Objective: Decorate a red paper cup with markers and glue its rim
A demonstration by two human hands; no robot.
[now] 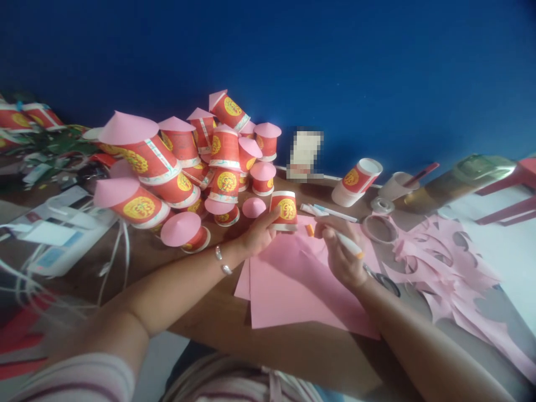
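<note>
My left hand [256,233] grips a red paper cup [284,210] with a yellow emblem, standing mouth-down on the far edge of a pink paper sheet [288,285]. My right hand [342,252] is closed around a white pen [348,242] with an orange end, held just right of the cup above the pink sheet. An orange pen cap [309,229] lies between cup and right hand. A silver bracelet [223,261] is on my left wrist.
A heap of red cups with pink cone lids [184,162] fills the table's left. A lying cup [357,181], tape rolls [379,223], loose pens [330,212], scissors [383,279] and cut pink scraps [444,262] sit at right. A blue wall is behind.
</note>
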